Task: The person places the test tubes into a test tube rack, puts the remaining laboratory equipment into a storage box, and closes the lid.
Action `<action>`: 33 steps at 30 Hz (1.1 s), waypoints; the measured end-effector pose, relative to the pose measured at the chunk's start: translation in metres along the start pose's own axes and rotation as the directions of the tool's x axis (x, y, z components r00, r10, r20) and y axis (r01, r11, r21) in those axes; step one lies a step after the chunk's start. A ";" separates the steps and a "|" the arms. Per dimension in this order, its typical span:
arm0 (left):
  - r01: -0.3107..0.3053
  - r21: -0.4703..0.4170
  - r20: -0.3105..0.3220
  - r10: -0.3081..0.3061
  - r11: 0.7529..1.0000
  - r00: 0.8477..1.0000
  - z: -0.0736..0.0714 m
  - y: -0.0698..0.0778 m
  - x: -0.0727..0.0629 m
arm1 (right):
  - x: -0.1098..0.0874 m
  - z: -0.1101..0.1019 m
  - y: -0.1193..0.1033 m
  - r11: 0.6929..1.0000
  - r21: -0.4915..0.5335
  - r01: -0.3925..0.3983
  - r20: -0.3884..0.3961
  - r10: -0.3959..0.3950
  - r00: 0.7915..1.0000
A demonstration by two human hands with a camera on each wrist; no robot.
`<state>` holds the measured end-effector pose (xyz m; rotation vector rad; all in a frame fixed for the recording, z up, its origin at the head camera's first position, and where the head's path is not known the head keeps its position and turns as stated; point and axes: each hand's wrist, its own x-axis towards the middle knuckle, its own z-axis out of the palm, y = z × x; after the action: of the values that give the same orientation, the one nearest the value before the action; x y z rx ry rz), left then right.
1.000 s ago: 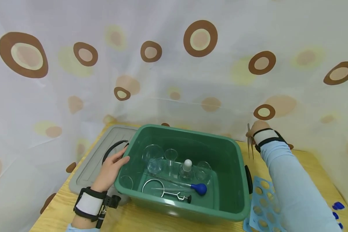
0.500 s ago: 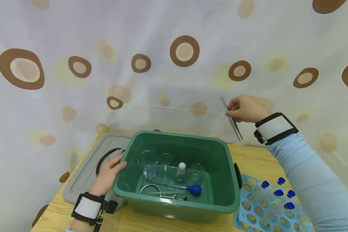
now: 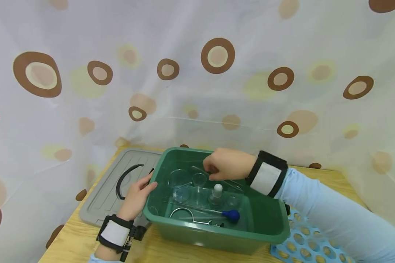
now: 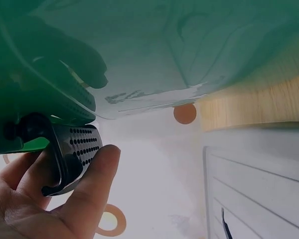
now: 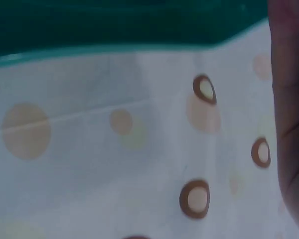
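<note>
My right hand [image 3: 230,164] is over the green bin [image 3: 240,239], pinching a pair of metal tweezers [image 3: 198,169] that slants across the bin's far half. At the bin's left end my left hand [image 3: 136,197] grips its black handle [image 4: 82,147], with fingers on both sides of the handle in the left wrist view. Inside the bin lie clear glassware [image 3: 181,179], a bottle with a white bulb [image 3: 218,191], a pipette with a blue bulb [image 3: 231,215] and a metal ring clamp [image 3: 181,209]. Only the hand's edge shows in the right wrist view.
A grey lid [image 3: 98,197] with a black handle lies left of the bin on the wooden table [image 3: 66,241]. To the right is a light blue holed rack [image 3: 299,239], partly covered by the right sleeve. A patterned curtain [image 3: 184,91] stands behind.
My right hand has carried the tweezers from the table's right side, up and leftward, to over the bin. The left hand keeps its grip on the handle.
</note>
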<state>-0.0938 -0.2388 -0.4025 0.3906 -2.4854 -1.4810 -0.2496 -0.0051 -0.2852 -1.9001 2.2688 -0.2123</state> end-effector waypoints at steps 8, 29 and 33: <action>-0.001 -0.035 -0.006 0.001 0.999 1.000 0.013 0.008 -0.002 | 0.027 0.085 0.004 0.992 -0.126 -0.024 0.180 0.046 0.983; -0.001 -0.100 0.001 0.001 0.995 1.000 0.042 0.030 -0.023 | 0.009 0.163 0.010 0.972 -0.233 -0.015 0.207 0.065 0.976; 0.006 -0.104 0.013 -0.004 0.995 1.000 0.042 0.031 -0.023 | 0.007 0.170 0.011 0.977 -0.206 -0.054 0.226 0.101 0.969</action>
<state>-0.0896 -0.1822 -0.3955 0.3697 -2.4061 -1.6118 -0.2231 -0.0100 -0.4533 -1.8077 2.2669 0.2468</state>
